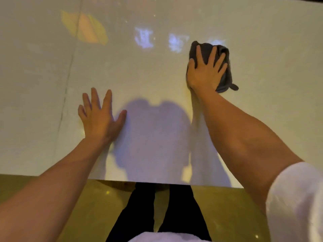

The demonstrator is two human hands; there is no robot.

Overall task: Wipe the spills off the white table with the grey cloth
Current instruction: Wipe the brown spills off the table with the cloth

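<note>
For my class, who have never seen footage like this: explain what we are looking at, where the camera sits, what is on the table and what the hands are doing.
There is no machine here. This is one picture from a camera worn on a person's head, looking forward and down, so the two bare arms reaching in from the bottom are that person's own. The person stands at the near edge of a glossy white table. The left hand lies flat on the table with fingers spread, holding nothing. The right hand presses down on a bunched grey cloth, also with fingers spread. The pale bluish patches beyond the hands look like reflected light, though they might be wet spots; I cannot tell. The yellow-orange patch at far left looks like a reflection as well. The dark shape between the arms is the person's shadow.
</note>
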